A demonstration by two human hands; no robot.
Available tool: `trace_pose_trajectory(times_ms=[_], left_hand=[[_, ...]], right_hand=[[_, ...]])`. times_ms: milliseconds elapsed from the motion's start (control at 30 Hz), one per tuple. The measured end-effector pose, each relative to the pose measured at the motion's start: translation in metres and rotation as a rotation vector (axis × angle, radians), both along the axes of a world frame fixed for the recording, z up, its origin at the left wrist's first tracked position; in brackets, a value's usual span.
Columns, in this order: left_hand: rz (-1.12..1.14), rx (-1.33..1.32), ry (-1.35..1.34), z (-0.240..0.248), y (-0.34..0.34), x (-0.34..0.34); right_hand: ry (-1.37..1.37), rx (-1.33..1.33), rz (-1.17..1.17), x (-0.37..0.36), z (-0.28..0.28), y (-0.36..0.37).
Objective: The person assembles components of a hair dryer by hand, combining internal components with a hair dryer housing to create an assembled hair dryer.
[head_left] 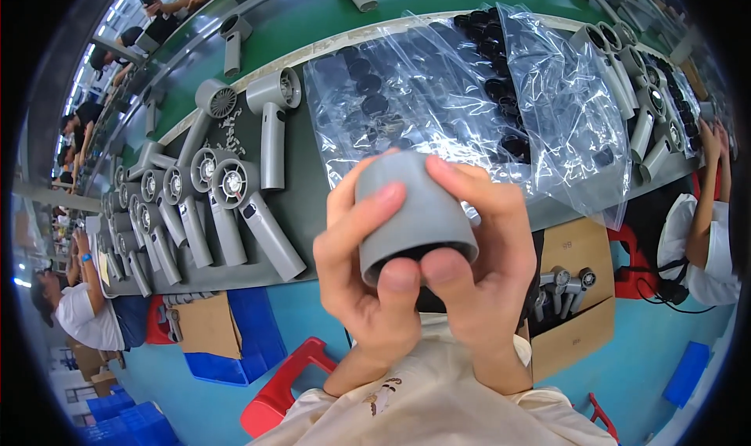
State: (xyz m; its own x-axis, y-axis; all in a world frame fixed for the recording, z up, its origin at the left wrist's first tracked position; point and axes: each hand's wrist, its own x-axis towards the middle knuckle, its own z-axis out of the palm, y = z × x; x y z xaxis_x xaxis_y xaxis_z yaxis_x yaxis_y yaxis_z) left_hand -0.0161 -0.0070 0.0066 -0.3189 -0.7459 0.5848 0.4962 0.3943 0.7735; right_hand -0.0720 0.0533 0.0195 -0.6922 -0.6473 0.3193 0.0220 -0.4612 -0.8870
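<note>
Close in front of me I hold up a grey, smooth, round fan housing, tilted so that its dark open end faces me. My left hand wraps its left side, with the fingers over the outer wall. My right hand grips the opposite side in the same way. Both thumbs press side by side at the near rim of the opening. Whether a handle is joined to this housing cannot be seen. Behind it on the bench lie clear plastic sheets over rows of round black parts.
Many grey handheld fans lie on the bench at left, more at far right. A green conveyor runs behind. Below are an open carton with fans, a blue crate and a red stool. Co-workers sit on both sides.
</note>
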Motion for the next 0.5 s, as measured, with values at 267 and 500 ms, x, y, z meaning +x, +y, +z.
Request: trace_pose_trajectory(times_ms=[267, 500], left_hand=[[0.124, 0.066, -0.088, -0.015, -0.01, -0.004], [0.221, -0.088, -0.179, -0.003, -0.001, -0.006]], right_hand=[[-0.064, -0.002, -0.002, -0.003, -0.012, -0.015], [0.008, -0.026, -0.02, -0.011, -0.012, -0.009]])
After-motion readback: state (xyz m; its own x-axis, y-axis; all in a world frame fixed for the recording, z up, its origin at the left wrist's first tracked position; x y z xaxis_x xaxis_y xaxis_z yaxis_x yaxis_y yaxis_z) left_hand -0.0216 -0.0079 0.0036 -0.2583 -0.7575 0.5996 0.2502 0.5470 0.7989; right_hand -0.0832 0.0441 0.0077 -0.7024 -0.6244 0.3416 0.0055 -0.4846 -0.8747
